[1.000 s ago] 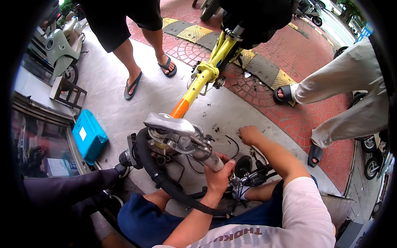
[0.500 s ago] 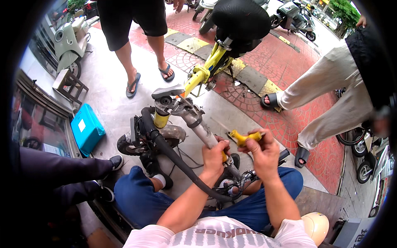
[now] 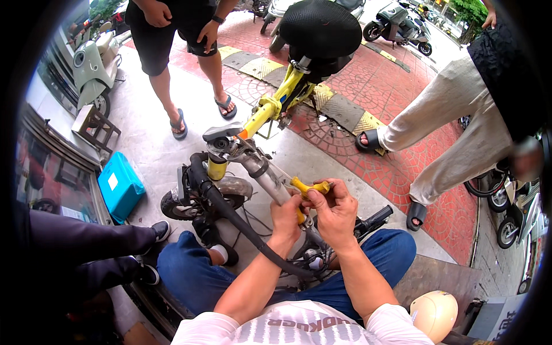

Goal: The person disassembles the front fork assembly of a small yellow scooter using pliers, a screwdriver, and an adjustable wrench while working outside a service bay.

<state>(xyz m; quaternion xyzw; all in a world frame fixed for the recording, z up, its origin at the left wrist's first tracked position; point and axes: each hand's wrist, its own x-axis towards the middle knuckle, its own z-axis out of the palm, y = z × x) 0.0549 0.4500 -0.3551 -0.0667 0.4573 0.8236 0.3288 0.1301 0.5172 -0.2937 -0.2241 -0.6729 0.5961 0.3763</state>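
Note:
A yellow T-shaped handle (image 3: 307,185) with a thin metal shaft is held in my right hand (image 3: 335,213), thumb and fingers closed on it. Beside it my left hand (image 3: 286,218) is wrapped around the grey steering tube (image 3: 270,183) of a yellow and grey scooter. A yellow piece (image 3: 301,217) shows at the edge of that hand; its kind is hidden by the fingers. The scooter's yellow frame (image 3: 267,112) stretches away to a black seat (image 3: 319,35). A thick black-wrapped bar (image 3: 230,213) curves past my left forearm. Near my right knee lies a black handlebar grip (image 3: 375,221).
People stand at the far left and right, in flip-flops (image 3: 179,125) and slides (image 3: 416,215). Dark-trousered legs (image 3: 92,236) reach in at left. A blue box (image 3: 121,187) sits by a small dark stool (image 3: 96,127). A cream helmet (image 3: 434,316) is near my right side.
My right hand has brought the yellow T-handle leftward and down, close against my left hand. The left hand still grips the tube. The view has shifted slightly, and the far person's hands now show.

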